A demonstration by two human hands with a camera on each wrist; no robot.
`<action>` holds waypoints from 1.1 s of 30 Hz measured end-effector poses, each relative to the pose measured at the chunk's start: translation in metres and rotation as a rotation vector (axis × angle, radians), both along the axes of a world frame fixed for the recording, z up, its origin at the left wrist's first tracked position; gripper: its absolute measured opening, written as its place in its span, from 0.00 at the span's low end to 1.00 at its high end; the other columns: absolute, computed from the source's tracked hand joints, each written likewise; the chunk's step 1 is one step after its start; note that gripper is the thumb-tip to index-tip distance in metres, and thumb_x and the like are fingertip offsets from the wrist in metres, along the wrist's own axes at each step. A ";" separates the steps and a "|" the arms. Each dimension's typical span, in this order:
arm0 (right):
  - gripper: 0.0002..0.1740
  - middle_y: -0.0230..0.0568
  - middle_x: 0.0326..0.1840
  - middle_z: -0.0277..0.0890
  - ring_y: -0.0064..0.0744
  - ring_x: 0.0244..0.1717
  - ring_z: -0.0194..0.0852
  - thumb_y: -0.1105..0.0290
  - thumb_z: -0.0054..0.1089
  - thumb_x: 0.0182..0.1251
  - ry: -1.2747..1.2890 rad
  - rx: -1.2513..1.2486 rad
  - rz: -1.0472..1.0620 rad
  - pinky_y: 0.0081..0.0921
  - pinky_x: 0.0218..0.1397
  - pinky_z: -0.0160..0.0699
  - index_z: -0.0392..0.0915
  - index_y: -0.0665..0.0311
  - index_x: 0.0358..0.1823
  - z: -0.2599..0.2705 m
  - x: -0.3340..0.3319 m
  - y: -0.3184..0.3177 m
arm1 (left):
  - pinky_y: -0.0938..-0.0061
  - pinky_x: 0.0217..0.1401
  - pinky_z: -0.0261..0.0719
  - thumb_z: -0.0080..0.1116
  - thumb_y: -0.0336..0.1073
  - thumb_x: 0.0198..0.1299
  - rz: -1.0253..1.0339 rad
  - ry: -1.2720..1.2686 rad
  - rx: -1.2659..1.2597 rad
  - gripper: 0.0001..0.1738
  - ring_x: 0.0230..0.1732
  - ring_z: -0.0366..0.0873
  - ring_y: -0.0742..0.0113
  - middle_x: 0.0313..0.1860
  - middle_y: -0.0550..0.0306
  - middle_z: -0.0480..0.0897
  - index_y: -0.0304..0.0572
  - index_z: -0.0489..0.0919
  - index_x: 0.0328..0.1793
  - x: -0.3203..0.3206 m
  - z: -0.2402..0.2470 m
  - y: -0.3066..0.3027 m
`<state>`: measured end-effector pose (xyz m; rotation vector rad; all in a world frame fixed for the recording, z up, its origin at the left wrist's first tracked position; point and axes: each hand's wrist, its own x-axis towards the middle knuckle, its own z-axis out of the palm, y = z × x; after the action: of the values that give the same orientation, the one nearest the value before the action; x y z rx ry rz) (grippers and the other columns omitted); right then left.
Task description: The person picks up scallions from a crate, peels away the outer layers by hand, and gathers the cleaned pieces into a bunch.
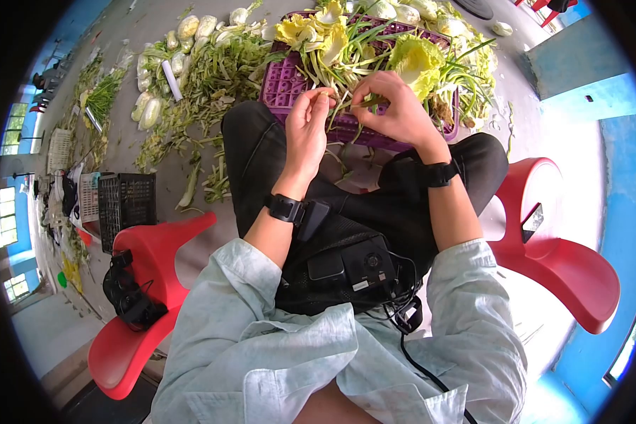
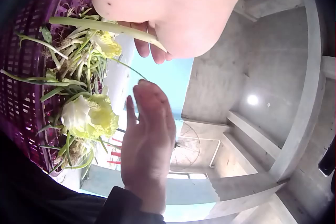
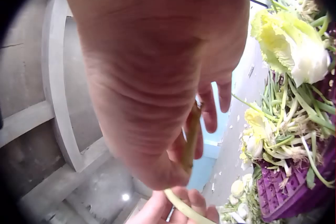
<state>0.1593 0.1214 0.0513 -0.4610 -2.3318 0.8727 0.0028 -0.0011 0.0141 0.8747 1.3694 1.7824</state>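
"Can you see the whole stalk (image 3: 182,204)?"

"No! My right hand (image 3: 157,90) hides a stretch, and the right wrist view's edge crops its pale end."

"Your left hand (image 2: 168,11)?"

"Sliced by the left wrist view's edge, most of its fingers tucked out of sight!"

"That clutter (image 1: 47,85), far left?"

"Too small for me to name!"

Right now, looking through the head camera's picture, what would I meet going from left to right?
Black crate, white cylinder, the person's left hand, the person's right hand, the red stool at right.
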 end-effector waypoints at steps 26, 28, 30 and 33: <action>0.13 0.41 0.41 0.86 0.46 0.45 0.87 0.71 0.75 0.58 0.122 0.049 -0.057 0.36 0.48 0.85 0.84 0.61 0.44 -0.008 -0.011 -0.011 | 0.74 0.67 0.78 0.62 0.23 0.71 -0.195 0.010 0.189 0.11 0.63 0.80 0.68 0.68 0.48 0.80 0.37 0.79 0.58 0.001 -0.005 0.002; 0.13 0.41 0.41 0.86 0.46 0.44 0.87 0.72 0.75 0.57 0.145 0.072 -0.056 0.36 0.47 0.85 0.84 0.60 0.43 -0.009 -0.011 -0.010 | 0.75 0.66 0.78 0.62 0.23 0.70 -0.198 0.014 0.187 0.11 0.63 0.80 0.69 0.66 0.50 0.80 0.37 0.80 0.57 0.002 -0.004 0.002; 0.12 0.40 0.41 0.86 0.46 0.44 0.87 0.73 0.74 0.57 0.137 0.071 -0.056 0.36 0.46 0.85 0.85 0.61 0.42 -0.008 -0.010 -0.010 | 0.75 0.66 0.78 0.62 0.22 0.70 -0.200 0.041 0.191 0.11 0.63 0.80 0.68 0.66 0.49 0.80 0.37 0.80 0.57 0.002 -0.005 0.003; 0.11 0.40 0.40 0.85 0.47 0.43 0.86 0.74 0.74 0.57 0.121 0.056 -0.057 0.36 0.46 0.85 0.85 0.61 0.42 -0.009 -0.010 -0.010 | 0.75 0.66 0.77 0.62 0.22 0.70 -0.203 0.062 0.183 0.11 0.64 0.79 0.68 0.67 0.49 0.80 0.37 0.80 0.56 0.001 -0.005 0.002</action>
<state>0.1491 0.1115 0.0420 -0.4372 -2.2156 0.7850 0.0040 0.0010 0.0088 1.1337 1.1227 1.7540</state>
